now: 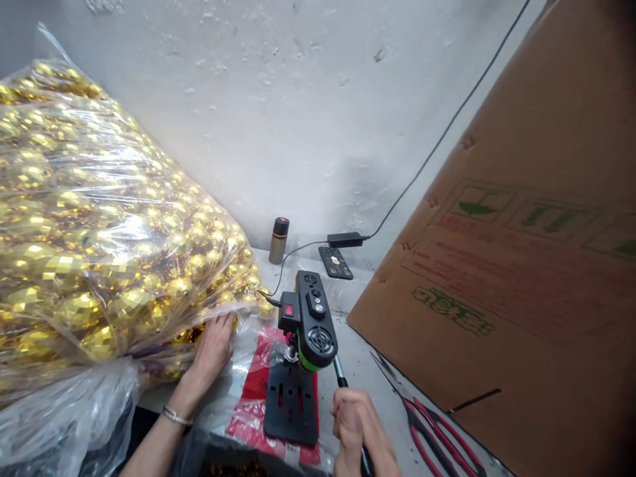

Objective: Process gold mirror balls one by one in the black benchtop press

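Clenched in a fist, my right hand (362, 434) grips a metal rod (340, 372) with black parts, which runs up beside a black device (317, 321). That device has round vents, a red switch box on its side and a flat slotted black plate (291, 404) below. My left hand (214, 348) reaches to the lower edge of a large clear plastic bag (119, 218) full of shiny gold faceted balls. Its fingers look stretched out; their tips are partly covered by the plastic, with a bit of gold beside them.
Red plastic (248, 397) lies under the plate. Behind stand a small dark-capped bottle (279, 240), a phone (336, 263) and a power adapter (345, 239) with a cable. Red-handled scissors (432, 430) lie beside a big cardboard box (497, 199). Dark plastic with gold bits (233, 467) is at the front edge.
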Available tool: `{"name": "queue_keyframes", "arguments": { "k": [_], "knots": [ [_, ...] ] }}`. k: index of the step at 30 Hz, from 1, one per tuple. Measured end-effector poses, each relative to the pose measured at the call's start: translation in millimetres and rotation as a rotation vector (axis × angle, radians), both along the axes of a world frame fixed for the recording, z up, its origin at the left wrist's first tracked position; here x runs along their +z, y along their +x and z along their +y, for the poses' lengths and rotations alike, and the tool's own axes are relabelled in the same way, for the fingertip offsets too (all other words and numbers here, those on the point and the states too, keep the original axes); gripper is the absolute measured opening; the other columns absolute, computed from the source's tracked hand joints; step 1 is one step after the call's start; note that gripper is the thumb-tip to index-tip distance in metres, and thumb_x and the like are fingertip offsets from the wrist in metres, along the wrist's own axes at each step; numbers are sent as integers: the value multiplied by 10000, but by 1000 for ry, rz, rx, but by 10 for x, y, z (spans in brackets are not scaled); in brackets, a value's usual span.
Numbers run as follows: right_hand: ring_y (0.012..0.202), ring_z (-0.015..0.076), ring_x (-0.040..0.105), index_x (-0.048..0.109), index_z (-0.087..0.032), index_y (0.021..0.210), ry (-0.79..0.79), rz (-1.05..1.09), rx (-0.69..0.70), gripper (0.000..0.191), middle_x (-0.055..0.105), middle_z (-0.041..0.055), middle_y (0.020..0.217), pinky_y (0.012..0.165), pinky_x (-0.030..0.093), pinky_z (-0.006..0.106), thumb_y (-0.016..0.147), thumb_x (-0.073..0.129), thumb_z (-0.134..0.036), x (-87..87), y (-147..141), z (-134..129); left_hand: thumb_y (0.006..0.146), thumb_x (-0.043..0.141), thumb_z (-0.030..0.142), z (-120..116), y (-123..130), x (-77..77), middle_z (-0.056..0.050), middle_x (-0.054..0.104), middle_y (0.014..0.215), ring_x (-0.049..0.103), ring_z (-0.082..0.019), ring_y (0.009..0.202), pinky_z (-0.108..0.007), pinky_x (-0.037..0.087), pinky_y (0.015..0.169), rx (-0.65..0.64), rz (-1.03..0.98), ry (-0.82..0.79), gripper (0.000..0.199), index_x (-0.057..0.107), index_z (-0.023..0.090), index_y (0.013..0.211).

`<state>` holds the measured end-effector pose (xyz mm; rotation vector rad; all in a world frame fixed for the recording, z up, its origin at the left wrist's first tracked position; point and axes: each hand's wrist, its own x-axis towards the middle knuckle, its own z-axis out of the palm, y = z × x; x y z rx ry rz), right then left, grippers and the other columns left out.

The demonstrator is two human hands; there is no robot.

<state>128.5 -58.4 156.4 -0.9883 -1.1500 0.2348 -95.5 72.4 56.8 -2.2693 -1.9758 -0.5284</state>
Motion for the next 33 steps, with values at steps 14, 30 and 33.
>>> {"name": "queue_keyframes", "arguments": {
  "k": [14,30,33],
  "knots": [
    [614,92,471,476,-232,835,87,-270,114,261,506,-31,737,556,377,229,1041,448,-73,-152,260,64,903,633,370,50,145,187,-169,792,1033,748,-356,976,-436,564,875,24,-297,-213,263,723,161,1037],
    [569,79,469,470,-230,769,43,-290,68,313,449,-51,663,519,382,204,1058,459,-111,361,255,122,777,757,681,-735,985,-496,-123,772,1279,711,-343,1230,-499,546,1089,-41,-1365,-316,669,670,214,1247],
    [601,85,511,493,-228,798,55,-304,82,293,494,-42,679,548,417,199,1046,452,-78,324,264,104,831,756,564,-764,1004,-511,-122,776,1289,712,-353,1216,-553,537,1091,-109,-1131,-261,551,679,239,1268]
  ]
}}
